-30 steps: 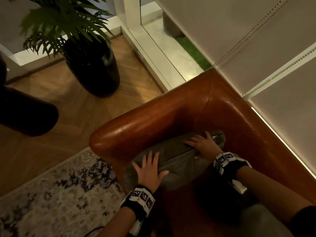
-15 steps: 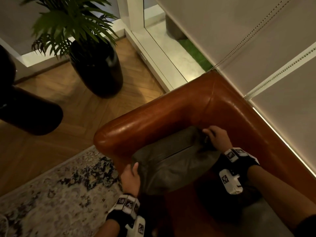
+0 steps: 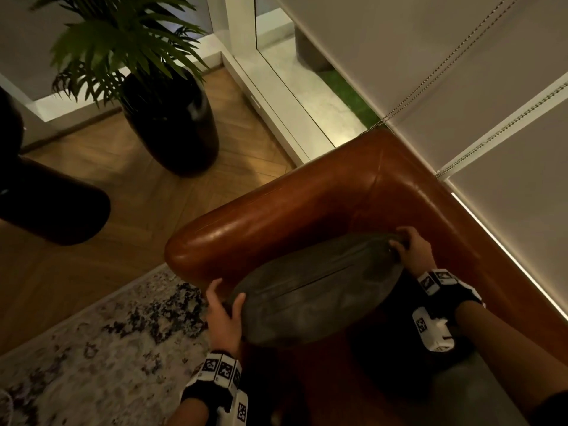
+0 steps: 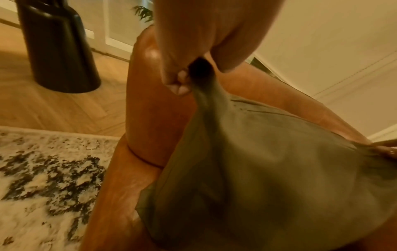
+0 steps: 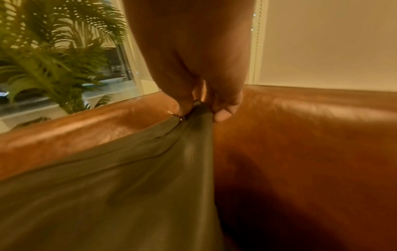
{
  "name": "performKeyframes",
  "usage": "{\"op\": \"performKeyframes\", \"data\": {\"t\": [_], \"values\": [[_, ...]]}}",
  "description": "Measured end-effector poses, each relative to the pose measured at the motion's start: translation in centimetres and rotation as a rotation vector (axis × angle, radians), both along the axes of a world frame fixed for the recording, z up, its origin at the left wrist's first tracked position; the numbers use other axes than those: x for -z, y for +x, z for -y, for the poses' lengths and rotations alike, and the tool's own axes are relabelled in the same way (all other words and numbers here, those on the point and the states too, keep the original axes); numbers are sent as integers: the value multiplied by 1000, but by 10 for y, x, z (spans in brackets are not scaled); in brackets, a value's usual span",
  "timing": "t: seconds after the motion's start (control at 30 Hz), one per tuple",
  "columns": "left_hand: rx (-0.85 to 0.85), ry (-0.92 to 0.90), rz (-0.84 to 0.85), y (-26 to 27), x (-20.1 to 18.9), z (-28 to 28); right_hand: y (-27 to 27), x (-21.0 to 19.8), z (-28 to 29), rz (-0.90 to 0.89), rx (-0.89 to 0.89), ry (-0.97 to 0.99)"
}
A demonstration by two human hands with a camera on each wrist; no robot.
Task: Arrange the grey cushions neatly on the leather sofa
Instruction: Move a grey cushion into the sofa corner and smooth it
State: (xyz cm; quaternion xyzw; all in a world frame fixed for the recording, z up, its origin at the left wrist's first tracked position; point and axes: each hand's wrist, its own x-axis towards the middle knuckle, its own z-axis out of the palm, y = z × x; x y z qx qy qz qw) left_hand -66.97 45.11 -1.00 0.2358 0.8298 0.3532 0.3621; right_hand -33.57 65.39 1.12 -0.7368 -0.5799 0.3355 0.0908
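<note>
A grey cushion (image 3: 310,287) hangs stretched between my two hands in the corner of the brown leather sofa (image 3: 276,210), next to its armrest. My left hand (image 3: 224,309) pinches the cushion's near-left corner; in the left wrist view the fabric (image 4: 257,161) bunches up into my left hand (image 4: 189,76). My right hand (image 3: 405,247) grips the far-right corner by the backrest. The right wrist view shows my right hand (image 5: 204,105) holding that cushion (image 5: 128,186) corner and its zip end. A second grey cushion (image 3: 461,392) lies at the lower right, partly under my right forearm.
A potted palm in a black pot (image 3: 172,124) stands on the wooden floor left of the sofa. A patterned rug (image 3: 92,348) lies in front of the sofa. A dark rounded object (image 3: 46,204) sits at the far left. Roller blinds (image 3: 445,72) hang behind the backrest.
Both hands went from lying flat on the cushion to gripping its opposite corners. The cushion has been lifted and pulled taut between them, a little nearer to me.
</note>
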Motion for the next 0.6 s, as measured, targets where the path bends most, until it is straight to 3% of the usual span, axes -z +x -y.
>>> {"op": "performKeyframes", "data": {"t": [0.13, 0.2, 0.33, 0.43, 0.5, 0.6], "values": [[-31, -250, 66, -5, 9, 9, 13, 5, 2, -213, 376, -134], [19, -255, 62, -3, 7, 6, 2, 4, 4, -234, 311, -107], [6, -99, 1, 10, -10, -9, -36, -6, 11, -107, -121, 68], [-106, -49, -51, -2, -16, -10, -16, -17, -8, -59, -17, 266], [-129, -62, -80, -10, -16, -11, -8, -24, -20, -54, 80, 297], [-127, -67, -80, -9, -14, -18, -18, -23, -32, -61, 72, 312]]}}
